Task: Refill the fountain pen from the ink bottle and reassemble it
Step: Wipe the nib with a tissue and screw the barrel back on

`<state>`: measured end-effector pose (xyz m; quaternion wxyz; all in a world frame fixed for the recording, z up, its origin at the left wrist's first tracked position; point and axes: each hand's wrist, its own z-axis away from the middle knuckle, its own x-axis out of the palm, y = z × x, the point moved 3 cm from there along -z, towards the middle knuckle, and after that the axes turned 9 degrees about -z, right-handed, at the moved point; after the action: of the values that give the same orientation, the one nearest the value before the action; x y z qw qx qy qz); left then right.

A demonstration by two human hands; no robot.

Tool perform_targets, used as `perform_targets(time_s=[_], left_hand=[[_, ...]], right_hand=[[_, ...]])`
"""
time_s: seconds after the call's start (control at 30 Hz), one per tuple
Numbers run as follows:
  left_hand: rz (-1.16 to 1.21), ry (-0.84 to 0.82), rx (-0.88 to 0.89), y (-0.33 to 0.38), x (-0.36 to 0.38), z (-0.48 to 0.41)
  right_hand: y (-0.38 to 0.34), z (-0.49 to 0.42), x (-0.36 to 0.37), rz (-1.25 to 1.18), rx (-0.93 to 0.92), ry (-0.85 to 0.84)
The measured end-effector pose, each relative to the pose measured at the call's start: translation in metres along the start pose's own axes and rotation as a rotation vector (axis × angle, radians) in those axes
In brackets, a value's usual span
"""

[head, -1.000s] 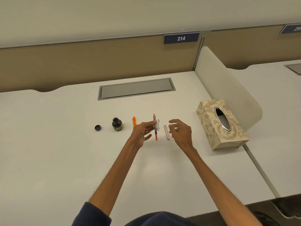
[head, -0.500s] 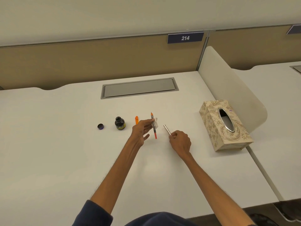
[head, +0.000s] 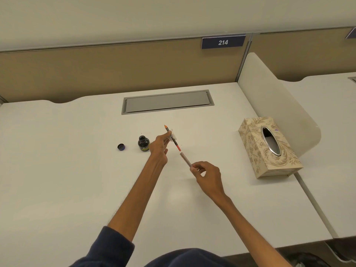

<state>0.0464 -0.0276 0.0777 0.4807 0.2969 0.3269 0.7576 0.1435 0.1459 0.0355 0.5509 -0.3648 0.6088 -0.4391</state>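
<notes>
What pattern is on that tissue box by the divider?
The tissue box is cream with a golden leafy scroll pattern, seen best in the head view.

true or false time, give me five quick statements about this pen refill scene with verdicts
1. The ink bottle is uncapped. True.
2. The right hand holds the pen barrel. True.
3. The pen barrel is joined to the nib section. False: a small gap shows between them.
4. The tissue box sits left of the ink bottle. False: it is to the right.
5. The left hand is empty. False: it pinches the nib section.
</notes>
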Motion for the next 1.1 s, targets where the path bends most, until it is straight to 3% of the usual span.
perform_targets(time_s=[0.63, 1.1], left_hand=[[-0.029, -0.124, 0.012, -0.012, 0.008, 0.005], [-0.050, -0.079, 0.032, -0.018, 0.006, 0.002]], right_hand=[[-0.009, -0.012, -0.004, 0.010, 0.072, 0.058], [-0.008, -0.010, -0.010, 0.034, 0.101, 0.082]])
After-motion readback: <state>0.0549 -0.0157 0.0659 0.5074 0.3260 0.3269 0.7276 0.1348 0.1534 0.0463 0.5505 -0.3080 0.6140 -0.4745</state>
